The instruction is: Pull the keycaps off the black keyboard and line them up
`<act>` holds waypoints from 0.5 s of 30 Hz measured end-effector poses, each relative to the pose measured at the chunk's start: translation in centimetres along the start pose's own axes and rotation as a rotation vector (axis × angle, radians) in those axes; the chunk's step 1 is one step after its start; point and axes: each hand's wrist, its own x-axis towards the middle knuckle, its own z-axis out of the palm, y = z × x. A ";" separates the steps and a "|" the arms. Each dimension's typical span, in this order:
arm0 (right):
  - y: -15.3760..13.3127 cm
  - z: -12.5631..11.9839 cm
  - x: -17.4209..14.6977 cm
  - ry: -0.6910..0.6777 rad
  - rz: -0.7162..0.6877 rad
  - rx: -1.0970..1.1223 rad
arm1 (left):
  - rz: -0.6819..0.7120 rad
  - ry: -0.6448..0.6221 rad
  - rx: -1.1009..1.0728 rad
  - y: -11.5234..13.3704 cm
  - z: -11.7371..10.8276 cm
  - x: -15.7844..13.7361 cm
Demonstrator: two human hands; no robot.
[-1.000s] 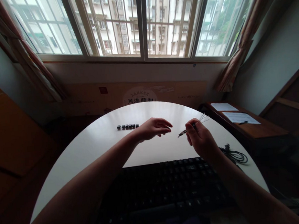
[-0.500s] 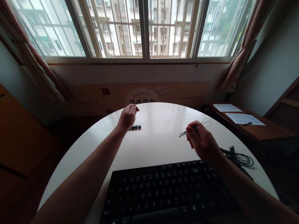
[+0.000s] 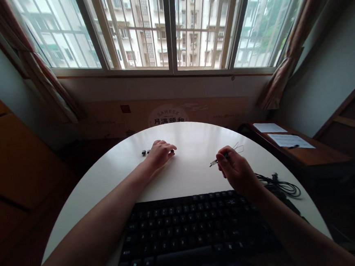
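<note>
My left hand [image 3: 160,154] is low over the white round table, a black keycap [image 3: 172,151] pinched between thumb and fingertips, at or just above the tabletop. Other black keycaps [image 3: 144,153] lie in a row to its left, partly hidden behind the hand. In my closed right hand [image 3: 234,166] is a keycap puller [image 3: 239,148]; its thin wire loops stick out at the back right and its metal prongs point down to the left. A black keyboard [image 3: 191,230] lies in front of me, partly under my right forearm, with gaps along its top row.
Coiled black cable [image 3: 288,188] lies at the right of the white table [image 3: 196,176]. A brown side table [image 3: 327,156] with printed sheets [image 3: 290,140] and a pen stands to the right. A flat carton [image 3: 218,105] leans beneath the window.
My left hand has come down and slightly right to the tabletop, its fingers less curled, with a keycap now showing at its fingertips. My right hand has shifted slightly left with the keycap puller.
</note>
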 end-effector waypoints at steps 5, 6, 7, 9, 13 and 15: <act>0.1 0.3 0.0 0.005 -0.013 -0.017 | -0.003 -0.017 0.064 -0.4 0.1 -0.2; 0.1 0.3 0.0 0.002 -0.013 -0.023 | -0.011 -0.017 0.075 -0.5 0.2 -0.1; 0.0 0.3 0.0 -0.001 -0.014 -0.027 | -0.021 -0.014 0.088 -0.6 0.3 -0.1; -0.2 0.2 0.0 -0.004 -0.017 -0.032 | -0.054 0.002 0.120 -0.8 0.5 0.0; -0.5 0.1 -0.1 0.004 -0.012 -0.030 | -0.165 0.036 0.147 -1.1 0.8 0.1; -0.6 0.1 -0.1 0.003 -0.008 -0.024 | -0.202 0.017 0.137 -1.3 0.8 0.1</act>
